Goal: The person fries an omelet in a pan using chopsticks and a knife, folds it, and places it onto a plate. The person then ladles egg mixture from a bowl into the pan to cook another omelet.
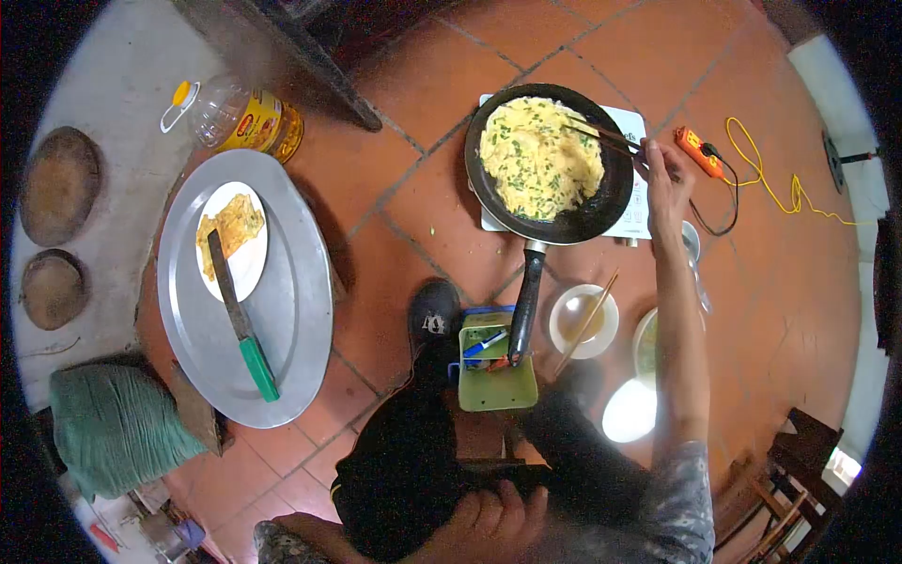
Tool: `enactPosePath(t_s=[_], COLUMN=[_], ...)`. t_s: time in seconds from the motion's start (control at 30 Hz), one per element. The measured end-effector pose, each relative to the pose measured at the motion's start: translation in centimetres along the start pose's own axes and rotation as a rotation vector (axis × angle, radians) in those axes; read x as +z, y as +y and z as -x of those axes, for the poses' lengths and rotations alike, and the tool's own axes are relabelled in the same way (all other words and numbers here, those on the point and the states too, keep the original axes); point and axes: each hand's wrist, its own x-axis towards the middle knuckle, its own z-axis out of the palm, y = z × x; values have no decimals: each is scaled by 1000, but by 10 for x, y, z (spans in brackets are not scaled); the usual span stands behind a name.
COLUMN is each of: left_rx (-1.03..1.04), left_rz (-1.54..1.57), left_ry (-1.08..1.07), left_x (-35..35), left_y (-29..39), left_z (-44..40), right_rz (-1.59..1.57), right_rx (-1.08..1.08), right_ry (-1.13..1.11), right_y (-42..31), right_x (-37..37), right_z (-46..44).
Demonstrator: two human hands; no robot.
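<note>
My right hand [669,177] is closed round dark chopsticks [606,136], whose tips touch the upper right of a yellow egg layer with green bits [540,160]. The egg lies in a black frying pan [615,193] on a white portable stove [631,122]. The pan's black handle [528,305] points down towards me, with nobody holding it. Low in the view, my left hand [498,512] rests near my lap with its fingers curled; what it holds, if anything, cannot be made out.
A metal tray [305,348] at left bears a white plate [249,268] with egg pieces and a green-handled knife [256,367]. An oil bottle [249,122] stands behind. Nearer are a green container [498,390], a bowl [560,324] with chopsticks, and an orange power strip [697,150] further right.
</note>
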Motion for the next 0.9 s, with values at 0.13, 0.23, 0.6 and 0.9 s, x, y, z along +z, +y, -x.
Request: enactPosePath(t_s=[0.13,0.23,0.6,0.9], left_rx=[-10,-7,11,-18], left_rz=[9,6,53,57], left_ry=[18,37,10,208], left_x=[0,3,-5,30], left_y=[-1,0,3,16], left_z=[-1,0,-4,7], right_rz=[19,117,313,215], right_rx=[-51,-77,65,106], right_ry=[70,86,114,-34], right_y=[11,11,-40,-75], right_x=[-11,-16,-30,-36], right_z=[-2,0,36,54])
